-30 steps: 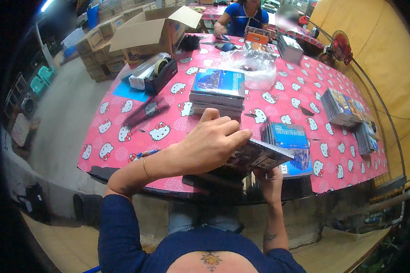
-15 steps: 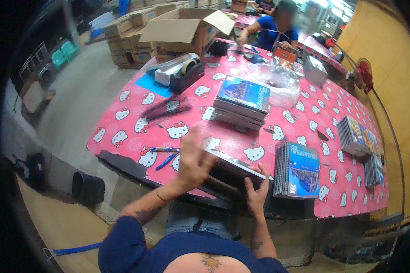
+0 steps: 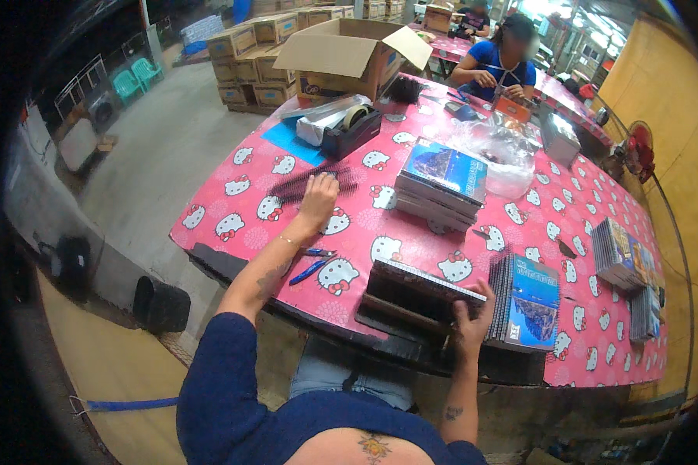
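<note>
My left hand (image 3: 318, 200) reaches out over a loose pile of black spiral binding coils (image 3: 287, 188), its fingers bent down on them; whether a coil is lifted is hidden. Near the table's front edge, my right hand (image 3: 473, 314) grips the right end of a notebook (image 3: 423, 280), thumb in front and fingers behind. The notebook stands on edge with its punched edge up, against a dark wooden stand (image 3: 399, 316). Close by on the right lies a stack of spiral-bound notebooks (image 3: 531, 302) with blue picture covers. Blue-handled pliers (image 3: 309, 270) lie between my arms.
Another notebook stack (image 3: 442, 174) stands mid-table, beside a clear plastic bag (image 3: 508, 167). A tape dispenser (image 3: 353, 132) and an open carton (image 3: 341, 62) are farther back. More notebooks (image 3: 620, 252) lie at the right. A person in blue (image 3: 496, 70) works across the table.
My left hand has moved off the notebook, forward and left, onto the black coils. My right hand still holds the notebook. The whole view has shifted slightly.
</note>
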{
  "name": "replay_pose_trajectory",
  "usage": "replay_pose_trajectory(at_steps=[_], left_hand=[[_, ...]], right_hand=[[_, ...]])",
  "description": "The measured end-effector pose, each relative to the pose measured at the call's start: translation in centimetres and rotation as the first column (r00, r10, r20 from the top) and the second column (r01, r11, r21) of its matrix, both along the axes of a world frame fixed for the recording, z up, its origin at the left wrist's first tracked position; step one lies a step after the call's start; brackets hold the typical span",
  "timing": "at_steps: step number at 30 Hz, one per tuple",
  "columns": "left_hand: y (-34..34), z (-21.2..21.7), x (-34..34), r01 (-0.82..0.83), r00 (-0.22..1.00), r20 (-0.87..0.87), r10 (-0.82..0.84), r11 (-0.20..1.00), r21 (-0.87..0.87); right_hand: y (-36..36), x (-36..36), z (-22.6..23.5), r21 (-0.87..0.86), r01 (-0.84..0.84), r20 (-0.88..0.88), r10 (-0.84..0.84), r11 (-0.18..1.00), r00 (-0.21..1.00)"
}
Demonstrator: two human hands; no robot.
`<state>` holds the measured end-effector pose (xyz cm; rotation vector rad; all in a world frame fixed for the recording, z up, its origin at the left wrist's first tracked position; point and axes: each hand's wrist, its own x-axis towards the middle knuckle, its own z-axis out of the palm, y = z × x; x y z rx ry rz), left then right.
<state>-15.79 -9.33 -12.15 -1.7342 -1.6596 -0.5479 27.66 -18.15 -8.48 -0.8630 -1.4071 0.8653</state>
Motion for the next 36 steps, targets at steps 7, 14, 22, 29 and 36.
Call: replay_pose_trajectory(at_steps=[7,14,22,29,36], left_hand=[[-6.9,8.6,9.8,0.280,0.830,0.490,-0.264,0.959,0.042],[-15.6,10.6,14.9,0.467,0.476,0.817,-0.324,0.881,0.077],[-15.4,9.9,15.3,0.415,0.475,0.786,-0.395,0.888,0.196],[-14.8,10.7,14.4,0.387,0.581,0.793,-0.183,0.919,-0.071],[-12.6,12.8,12.1,0.664,0.639,0.674,-0.371,0.708,-0.240]], right_hand=[[-2.1,-7.6,10.9,0.532,-0.157,0.611,-0.250,0.832,0.751],[0.2,-10.5,7.8,0.389,-0.217,0.761,-0.180,0.895,0.623],[0.2,-10.6,8.0,0.412,-0.211,0.751,-0.200,0.886,0.629],[-0.1,-10.5,8.3,0.421,-0.232,0.758,-0.200,0.877,0.621],[0.1,-10.1,8.4,0.401,-0.265,0.772,-0.168,0.877,0.613]])
